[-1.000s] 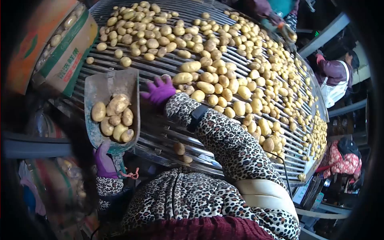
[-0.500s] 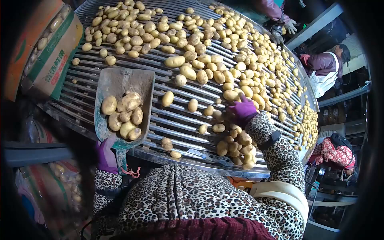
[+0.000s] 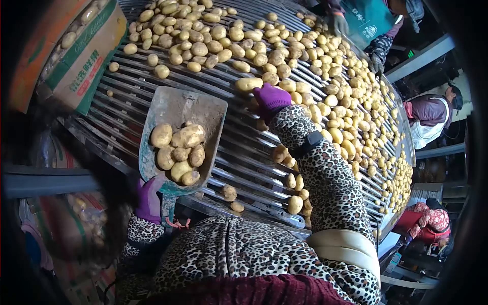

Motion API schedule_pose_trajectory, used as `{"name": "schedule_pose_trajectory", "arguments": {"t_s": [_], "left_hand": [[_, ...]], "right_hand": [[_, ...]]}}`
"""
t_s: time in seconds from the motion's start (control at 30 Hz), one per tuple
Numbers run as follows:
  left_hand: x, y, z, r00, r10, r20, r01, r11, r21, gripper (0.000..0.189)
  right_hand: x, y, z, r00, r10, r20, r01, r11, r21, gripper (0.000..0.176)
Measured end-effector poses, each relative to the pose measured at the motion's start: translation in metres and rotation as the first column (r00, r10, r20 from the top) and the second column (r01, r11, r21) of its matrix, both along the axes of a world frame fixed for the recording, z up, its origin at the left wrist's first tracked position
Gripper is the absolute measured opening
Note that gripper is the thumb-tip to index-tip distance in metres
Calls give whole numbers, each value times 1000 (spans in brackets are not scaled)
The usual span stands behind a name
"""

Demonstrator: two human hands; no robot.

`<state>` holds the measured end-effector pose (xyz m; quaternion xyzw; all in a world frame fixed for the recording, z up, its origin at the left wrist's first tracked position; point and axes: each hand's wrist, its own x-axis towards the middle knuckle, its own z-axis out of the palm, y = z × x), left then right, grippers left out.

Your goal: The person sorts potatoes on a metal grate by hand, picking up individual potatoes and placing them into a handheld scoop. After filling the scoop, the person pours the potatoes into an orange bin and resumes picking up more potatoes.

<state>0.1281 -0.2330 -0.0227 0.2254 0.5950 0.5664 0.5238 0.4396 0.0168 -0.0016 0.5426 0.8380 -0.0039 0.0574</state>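
My left hand, in a purple glove, grips the rear edge of a worn green scoop beside its handle. Several potatoes lie in the scoop's muddy pan. My right hand, also in a purple glove, is over the slatted metal rack, bent down among potatoes. Its fingers touch the right end of a large oblong potato. The fingertips are partly hidden, so whether they close on anything does not show. A smaller group of potatoes lies near the rack's front edge, partly behind my right forearm.
Many potatoes cover the rack's far and right parts. An open carton of potatoes stands at the left. Across the rack, a co-worker's gloved hand is by a green bag. Other people work at the right.
My right hand has moved left and away from me, from the middle potatoes to beside the large oblong one. The view has shifted. My left hand stays at the scoop.
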Motion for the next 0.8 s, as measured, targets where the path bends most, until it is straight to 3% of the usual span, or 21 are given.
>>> {"name": "schedule_pose_trajectory", "arguments": {"t_s": [0.03, 0.13, 0.17, 0.27, 0.3, 0.4, 0.43, 0.53, 0.63, 0.8], "left_hand": [[-2, -2, 2, 1000, 5, -12, -5, 1000, -17, 36], [-5, -3, 0, 1000, -24, -5, 24, 999, -38, 39], [-6, -4, -3, 1000, -17, 15, 17, 999, -38, 38], [-7, -5, -4, 999, 1, 46, 0, 999, -37, 36], [-4, -4, 2, 999, 2, 37, 0, 999, -38, 35], [-2, -2, 1, 998, 29, 59, -27, 999, -43, 34], [-3, -4, -1, 997, 41, 70, -38, 998, -46, 34], [-6, -6, -4, 995, 54, 80, -50, 997, -53, 33], [-10, -9, -14, 996, 77, 33, -76, 997, -25, 35], [-13, -11, -13, 996, 78, 42, -76, 996, -48, 38]], "right_hand": [[-2, -5, 1, 999, 10, 44, -10, 1000, 8, 32], [16, -11, -18, 998, 38, -41, -37, 999, 9, 30], [17, -14, -24, 998, -21, -55, 21, 1000, 3, 30], [12, -23, -3, 999, -3, -35, 1, 998, -66, 31], [9, -21, -1, 995, 3, -100, -9, 998, -55, 34], [-2, -14, 16, 985, 24, -171, -8, 995, 96, 41], [-7, -5, 17, 982, 159, -102, -136, 970, 202, 50], [-16, 22, -2, 970, 192, -148, -200, 979, -41, 51], [-7, 42, -37, 938, 165, -306, -194, 979, -68, 55], [-4, 50, -14, 973, 134, -186, -166, 972, -168, 52]]}}
